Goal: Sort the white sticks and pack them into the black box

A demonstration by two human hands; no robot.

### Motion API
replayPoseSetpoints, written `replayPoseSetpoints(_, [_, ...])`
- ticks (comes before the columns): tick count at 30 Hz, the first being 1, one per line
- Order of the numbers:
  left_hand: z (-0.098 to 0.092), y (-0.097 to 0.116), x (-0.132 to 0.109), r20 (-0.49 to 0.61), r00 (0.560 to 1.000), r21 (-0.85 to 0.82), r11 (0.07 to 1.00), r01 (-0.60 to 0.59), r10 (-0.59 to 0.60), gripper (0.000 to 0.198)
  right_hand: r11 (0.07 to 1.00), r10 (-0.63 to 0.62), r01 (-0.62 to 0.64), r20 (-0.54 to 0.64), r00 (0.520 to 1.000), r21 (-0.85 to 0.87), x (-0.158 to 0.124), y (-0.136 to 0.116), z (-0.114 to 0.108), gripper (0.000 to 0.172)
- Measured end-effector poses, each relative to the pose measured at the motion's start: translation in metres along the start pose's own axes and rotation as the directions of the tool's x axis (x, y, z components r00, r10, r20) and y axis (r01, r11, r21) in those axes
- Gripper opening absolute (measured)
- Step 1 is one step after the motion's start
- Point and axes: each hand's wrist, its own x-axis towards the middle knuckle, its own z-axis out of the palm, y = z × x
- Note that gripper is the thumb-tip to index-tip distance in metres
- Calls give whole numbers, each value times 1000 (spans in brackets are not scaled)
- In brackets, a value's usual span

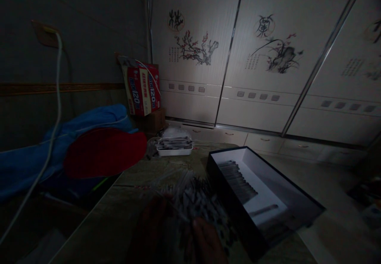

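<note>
In the dim head view, a loose heap of slim stick-like pieces (198, 198), pale with dark ends, lies on the table in front of me. At the heap's left side is my left hand (151, 218), very dark, its fingers curled in. A thin pale strip shows near its fingertips, but what it holds is unclear. My right hand (206, 238) is closed at the heap's near edge; its grip is hidden in the dark. Right of the heap stands an open black box (242, 216) with a white inside, holding a neat row of similar slim pieces (238, 180) and a separate one.
A white tray (175, 152) of similar pieces sits at the table's far edge. Left of the table are a red oval item (104, 153) and blue cloth (89, 121). A white cable (58, 89) hangs at left. Behind are a red carton (143, 89) and sliding cabinet doors (193, 26).
</note>
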Motion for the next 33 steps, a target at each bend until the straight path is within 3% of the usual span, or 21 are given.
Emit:
replayPoseSetpoints(2, [1,4,-2,10,1000,-23,1000,-8,8,31,1000,22,-23,30,999,11,5,-6,2,57])
replayPoseSetpoints(6, [3,18,-6,9,1000,30,999,-17,17,22,992,-10,-27,298,954,121,14,-23,6,63])
replayPoseSetpoints(8, [3,23,-8,9,1000,59,998,-16,16,22,990,-27,-23,338,941,142,16,-28,5,61])
replayPoseSetpoints(15, [4,21,-7,-6,1000,54,998,-17,18,22,996,-88,82,214,973,36,13,-17,2,48])
replayPoseSetpoints(18, [4,19,-6,0,1000,44,999,1,-1,24,978,-153,159,53,987,-137,8,-12,5,42])
replayPoseSetpoints(21, [2,19,-7,-9,1000,39,999,-6,6,27,968,-189,173,-75,979,-184,0,-9,4,40])
replayPoseSetpoints(26, [1,11,-8,-8,1000,13,1000,-22,22,25,929,-286,261,-62,956,-261,-7,-1,-3,34])
replayPoseSetpoints(33, [5,18,-7,-14,1000,-22,1000,-3,3,29,950,-186,170,-37,982,-260,6,-6,0,36])
